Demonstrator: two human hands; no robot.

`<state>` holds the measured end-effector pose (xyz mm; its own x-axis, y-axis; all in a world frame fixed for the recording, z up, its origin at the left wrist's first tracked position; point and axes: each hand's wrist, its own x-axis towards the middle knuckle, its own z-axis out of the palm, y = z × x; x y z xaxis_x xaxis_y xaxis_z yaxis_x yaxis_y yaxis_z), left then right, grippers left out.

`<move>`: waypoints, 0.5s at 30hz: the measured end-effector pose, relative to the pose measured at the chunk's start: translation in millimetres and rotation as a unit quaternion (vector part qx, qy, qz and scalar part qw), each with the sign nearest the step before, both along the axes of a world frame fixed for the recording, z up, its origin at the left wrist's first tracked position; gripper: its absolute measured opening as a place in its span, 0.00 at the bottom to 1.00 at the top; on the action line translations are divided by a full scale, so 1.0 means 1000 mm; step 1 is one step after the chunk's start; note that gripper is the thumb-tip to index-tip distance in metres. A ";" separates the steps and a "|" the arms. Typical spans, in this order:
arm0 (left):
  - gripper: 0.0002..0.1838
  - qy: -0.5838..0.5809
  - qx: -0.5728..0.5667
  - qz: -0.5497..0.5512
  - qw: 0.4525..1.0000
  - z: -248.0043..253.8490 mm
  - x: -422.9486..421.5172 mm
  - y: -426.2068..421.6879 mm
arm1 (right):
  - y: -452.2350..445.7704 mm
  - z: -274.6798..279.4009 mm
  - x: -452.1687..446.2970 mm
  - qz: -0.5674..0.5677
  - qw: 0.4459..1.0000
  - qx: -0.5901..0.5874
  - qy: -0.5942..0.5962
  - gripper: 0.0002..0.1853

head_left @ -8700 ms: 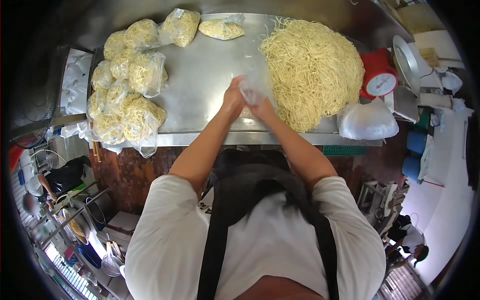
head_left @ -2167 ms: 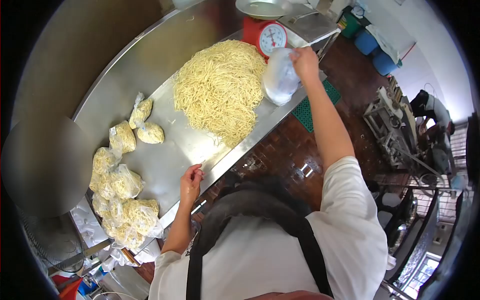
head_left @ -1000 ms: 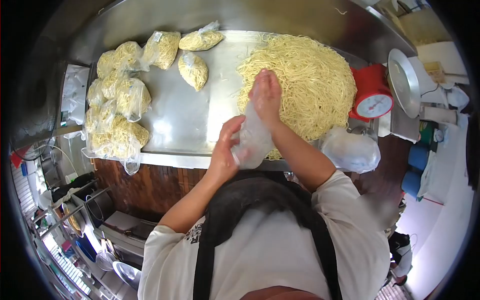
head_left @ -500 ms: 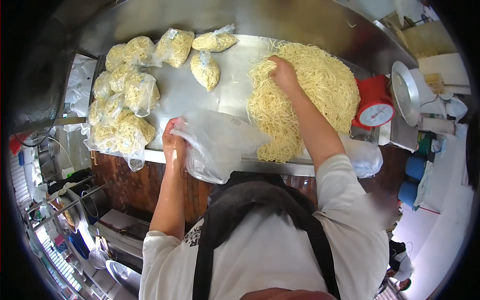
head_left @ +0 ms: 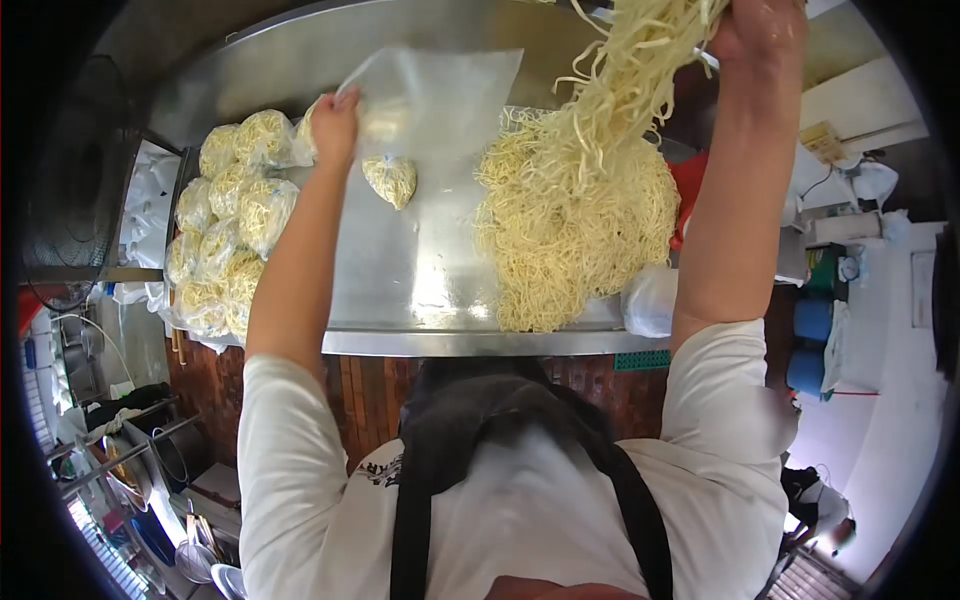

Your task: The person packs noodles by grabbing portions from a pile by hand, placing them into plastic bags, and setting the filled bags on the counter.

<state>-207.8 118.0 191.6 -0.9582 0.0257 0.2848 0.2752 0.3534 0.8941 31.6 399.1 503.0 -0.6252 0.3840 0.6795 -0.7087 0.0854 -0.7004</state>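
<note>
High at the upper right, my right hand [head_left: 762, 35] grips a bunch of noodles [head_left: 640, 75] whose strands hang down over the big noodle pile [head_left: 580, 240] on the metal table. My left hand [head_left: 335, 125] is closed on the edge of a clear plastic bag [head_left: 440, 95], raised above the far part of the table. The bag spreads to the right and looks flat. Through and below it shows a small bag of noodles [head_left: 390, 182] lying on the metal. Part of my right hand is cut off by the frame's top edge.
Several filled noodle bags [head_left: 235, 205] crowd the left end of the metal table [head_left: 420, 270]. A red scale [head_left: 688, 185], mostly hidden by my right arm, stands beyond the pile. A stack of plastic bags [head_left: 650, 302] lies at the front right edge. Another person [head_left: 825, 510] is at the lower right.
My right hand has lifted a bunch of noodles out of the pile, up and to the right. My left hand has raised the plastic bag from the front edge toward the back.
</note>
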 end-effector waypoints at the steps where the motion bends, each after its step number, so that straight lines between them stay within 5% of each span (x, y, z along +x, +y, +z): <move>1: 0.22 0.020 0.016 0.015 1.000 0.008 -0.003 0.023 | 0.014 -0.014 0.005 0.003 0.999 -0.001 -0.039 0.13; 5: 0.20 -0.002 0.082 -0.090 0.993 0.058 0.043 0.092 | -0.021 -0.101 0.025 -0.047 0.972 0.180 -0.147 0.27; 6: 0.19 -0.022 0.140 -0.160 0.977 0.078 0.077 0.096 | -0.037 -0.121 0.022 0.035 0.975 0.183 -0.123 0.25; 8: 0.11 0.068 0.114 -0.241 0.961 0.123 0.149 0.081 | -0.058 -0.158 0.031 0.127 0.931 0.190 -0.286 0.26; 12: 0.04 0.306 0.025 -0.400 0.864 0.082 0.225 0.028 | -0.074 -0.268 0.008 0.145 0.883 0.205 -0.397 0.26; 15: 0.04 0.108 -0.134 -0.402 0.899 0.009 0.242 0.013 | -0.082 -0.354 -0.020 0.131 0.855 0.218 -0.453 0.25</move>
